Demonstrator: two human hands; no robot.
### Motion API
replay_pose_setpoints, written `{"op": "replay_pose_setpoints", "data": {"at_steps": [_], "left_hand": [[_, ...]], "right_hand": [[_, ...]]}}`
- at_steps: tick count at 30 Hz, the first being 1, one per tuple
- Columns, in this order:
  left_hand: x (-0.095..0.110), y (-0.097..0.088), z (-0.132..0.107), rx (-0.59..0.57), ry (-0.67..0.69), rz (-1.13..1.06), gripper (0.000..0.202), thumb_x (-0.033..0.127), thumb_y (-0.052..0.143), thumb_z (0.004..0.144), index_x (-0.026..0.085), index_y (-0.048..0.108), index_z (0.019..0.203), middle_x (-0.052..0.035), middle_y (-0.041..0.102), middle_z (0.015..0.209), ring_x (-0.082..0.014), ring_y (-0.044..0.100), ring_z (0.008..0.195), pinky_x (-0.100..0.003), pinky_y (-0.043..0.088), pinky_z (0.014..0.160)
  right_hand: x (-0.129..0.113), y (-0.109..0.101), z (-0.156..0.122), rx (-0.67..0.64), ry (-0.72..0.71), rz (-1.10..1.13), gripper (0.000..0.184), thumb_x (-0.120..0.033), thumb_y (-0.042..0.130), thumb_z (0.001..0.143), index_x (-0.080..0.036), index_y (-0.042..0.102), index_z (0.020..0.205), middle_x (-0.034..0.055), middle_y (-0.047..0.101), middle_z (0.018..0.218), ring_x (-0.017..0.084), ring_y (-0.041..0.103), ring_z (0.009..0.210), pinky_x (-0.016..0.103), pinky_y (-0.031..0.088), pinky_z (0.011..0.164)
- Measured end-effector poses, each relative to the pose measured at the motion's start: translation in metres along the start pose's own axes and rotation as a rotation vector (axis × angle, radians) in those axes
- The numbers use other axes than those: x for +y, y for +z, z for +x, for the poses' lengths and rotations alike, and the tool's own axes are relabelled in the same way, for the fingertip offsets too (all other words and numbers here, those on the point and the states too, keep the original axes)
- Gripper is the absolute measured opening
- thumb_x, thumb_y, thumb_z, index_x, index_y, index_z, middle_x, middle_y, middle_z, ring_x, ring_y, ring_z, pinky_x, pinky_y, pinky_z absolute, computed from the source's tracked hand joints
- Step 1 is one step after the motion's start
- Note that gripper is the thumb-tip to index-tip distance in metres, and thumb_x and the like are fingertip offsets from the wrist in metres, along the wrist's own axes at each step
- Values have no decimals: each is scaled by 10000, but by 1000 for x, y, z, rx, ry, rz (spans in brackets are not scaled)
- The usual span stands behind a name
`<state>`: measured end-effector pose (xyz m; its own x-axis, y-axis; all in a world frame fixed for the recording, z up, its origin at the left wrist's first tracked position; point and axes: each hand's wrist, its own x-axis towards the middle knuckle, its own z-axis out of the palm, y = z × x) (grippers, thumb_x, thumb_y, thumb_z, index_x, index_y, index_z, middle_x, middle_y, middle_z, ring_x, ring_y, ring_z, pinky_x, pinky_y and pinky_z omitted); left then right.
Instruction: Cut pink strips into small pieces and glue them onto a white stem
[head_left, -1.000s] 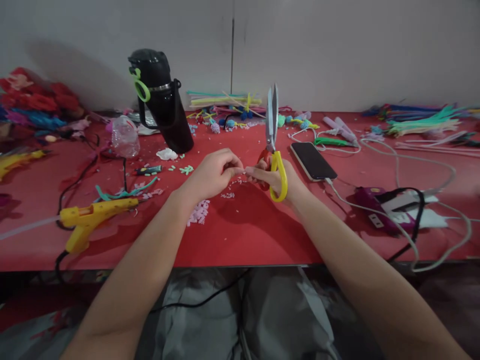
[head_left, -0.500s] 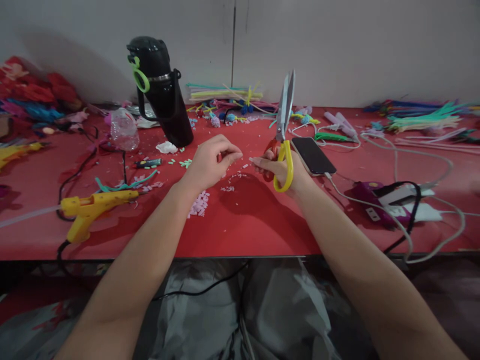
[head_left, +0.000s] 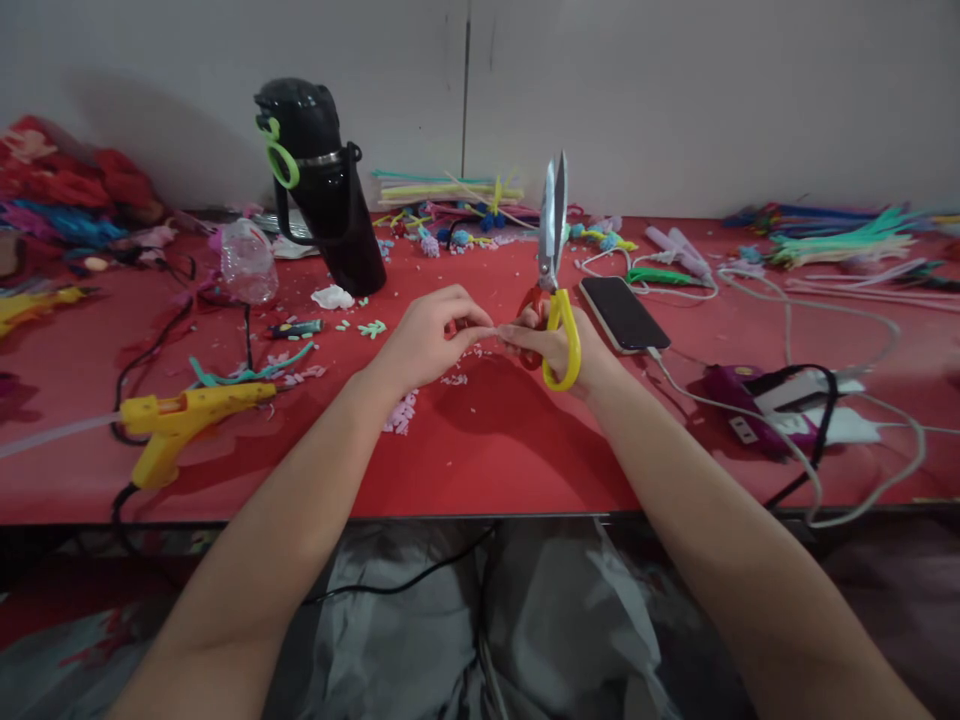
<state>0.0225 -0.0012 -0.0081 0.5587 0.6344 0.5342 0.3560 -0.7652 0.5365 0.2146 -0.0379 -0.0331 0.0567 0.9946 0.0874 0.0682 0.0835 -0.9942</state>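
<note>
Over the middle of the red table [head_left: 510, 460], my left hand [head_left: 439, 335] and my right hand [head_left: 559, 345] meet at their fingertips. Thumb and forefinger of the left are pinched together; whatever small piece lies between them is too small to name. Hooked in my right hand is a pair of scissors [head_left: 553, 235] with one yellow and one red handle, blades pointing up and away. The right fingertips are pinched too, touching the left ones. Small pink cut pieces [head_left: 402, 411] lie in a heap below my left wrist, with paler bits scattered under the fingers.
A tall black bottle [head_left: 322, 190] stands back left, a yellow glue gun [head_left: 187, 415] lies front left. To the right are a phone [head_left: 624, 314] on a cable and a purple power strip [head_left: 750, 410]. Pipe cleaners [head_left: 847, 240] lie along the wall.
My hands have come together: the gap between their fingertips has closed. The scissors have shifted slightly left with my right hand.
</note>
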Motion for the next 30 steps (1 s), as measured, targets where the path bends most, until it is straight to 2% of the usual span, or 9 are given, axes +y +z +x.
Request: {"op": "replay_pose_setpoints", "data": {"at_steps": [10, 14, 18, 23, 27, 30], "left_hand": [[1, 2, -1, -79, -56, -46, 67, 200, 617, 889, 178, 633, 827, -36, 629, 850, -122, 567, 727, -288, 477, 698], [-9, -5, 2, 14, -123, 2, 93, 194, 614, 868, 175, 592, 779, -31, 617, 825, -130, 556, 732, -291, 465, 706], [-26, -17, 3, 88, -187, 67, 107, 167, 594, 849, 182, 559, 749, -20, 598, 775, -130, 526, 716, -288, 438, 705], [-45, -20, 1, 168, -254, 43, 126, 251, 539, 894, 204, 530, 777, -3, 557, 697, -135, 495, 673, -282, 402, 647], [-56, -15, 0, 236, -305, 23, 156, 301, 480, 932, 218, 474, 799, 4, 526, 694, -141, 492, 685, -281, 397, 645], [-59, -12, -1, 228, -301, 16, 169, 311, 447, 948, 227, 450, 802, 8, 502, 682, -142, 475, 665, -284, 383, 630]], "right_hand": [[0, 1, -1, -28, -11, -21, 570, -564, 841, 605, -247, 375, 694, -25, 543, 668, 144, 585, 629, 291, 478, 584], [1, -9, 3, 60, 27, -242, 552, -638, 763, 674, -252, 368, 680, -53, 403, 570, 115, 430, 516, 270, 336, 480], [3, -29, 5, 123, -54, -604, 543, -653, 730, 702, -225, 405, 621, -53, 320, 571, 95, 283, 543, 280, 211, 493], [7, -36, 5, 86, -100, -812, 581, -671, 708, 705, -221, 359, 587, -59, 268, 573, 97, 253, 565, 286, 192, 524], [9, -32, 4, 26, -140, -863, 577, -699, 686, 705, -216, 390, 597, -55, 308, 574, 102, 272, 570, 283, 202, 534], [11, -30, 4, 8, -148, -905, 580, -723, 678, 698, -217, 411, 603, -45, 354, 573, 109, 291, 565, 286, 206, 538]]}}
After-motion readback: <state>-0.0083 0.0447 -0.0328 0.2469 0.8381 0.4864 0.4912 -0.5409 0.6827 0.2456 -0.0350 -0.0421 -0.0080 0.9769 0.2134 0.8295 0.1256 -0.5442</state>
